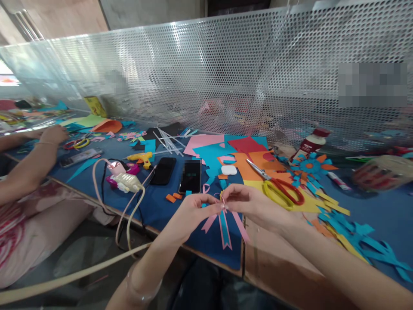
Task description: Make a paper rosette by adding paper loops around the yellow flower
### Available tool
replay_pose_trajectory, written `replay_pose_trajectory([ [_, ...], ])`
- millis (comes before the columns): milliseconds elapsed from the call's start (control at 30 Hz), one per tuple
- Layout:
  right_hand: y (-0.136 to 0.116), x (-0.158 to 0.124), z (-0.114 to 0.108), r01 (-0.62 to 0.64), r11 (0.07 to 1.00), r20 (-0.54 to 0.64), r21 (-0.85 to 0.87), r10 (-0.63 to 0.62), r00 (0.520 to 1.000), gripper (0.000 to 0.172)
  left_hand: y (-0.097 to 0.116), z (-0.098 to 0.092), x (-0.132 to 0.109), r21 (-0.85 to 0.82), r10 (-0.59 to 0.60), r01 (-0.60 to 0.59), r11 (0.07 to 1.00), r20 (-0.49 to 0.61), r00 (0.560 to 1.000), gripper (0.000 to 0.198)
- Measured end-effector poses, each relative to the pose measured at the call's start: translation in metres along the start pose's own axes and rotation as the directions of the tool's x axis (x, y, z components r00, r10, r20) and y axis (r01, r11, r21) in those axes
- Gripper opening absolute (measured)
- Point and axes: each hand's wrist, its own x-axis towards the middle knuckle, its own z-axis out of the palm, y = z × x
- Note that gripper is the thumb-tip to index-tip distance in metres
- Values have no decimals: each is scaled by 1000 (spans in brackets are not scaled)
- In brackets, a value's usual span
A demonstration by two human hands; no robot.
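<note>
And here at the front of the blue tabletop (164, 211), both hands are at work on one small thing, the pink-and-blue paper piece (223, 227); the left hand (193, 211) has thumb and forefinger pressed together, pinching its gathered top; the right hand (247, 200) comes in from the other side, thumb and fingertips pinching the same spot, the two hands all but meeting; just how the paper is folded there, I cannot tell, as the fingertips cover it.

Now look at the line of it: the long axis of the middle strip runs from the fingertips towards the person, leaning slightly to the right, its notched end nearest the front table edge; a pink left tail (209, 223) slants out to the left; a pink right tail (240, 227) slants out to the right, so the whole piece fans open towards the person.

Just beyond the hands lie a phone with a lit display (190, 183) and a white case (229, 170); near the right hand, scissors (274, 183) rest over yellow and orange paper, blades pointing away and to the left, red and yellow handles towards the right forearm.
</note>
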Motion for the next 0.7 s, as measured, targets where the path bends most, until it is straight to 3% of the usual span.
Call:
replay_pose_trajectory([
  [267,-1,0,-2,24,1000,60,-17,-23,998,18,-1,0,-3,-20,9,-8,1000,21,1000,10],
  [700,-6,-1,2,17,988,33,-156,-11,999,21,-7,1,0,32,13,-13,999,-15,1000,15],
])
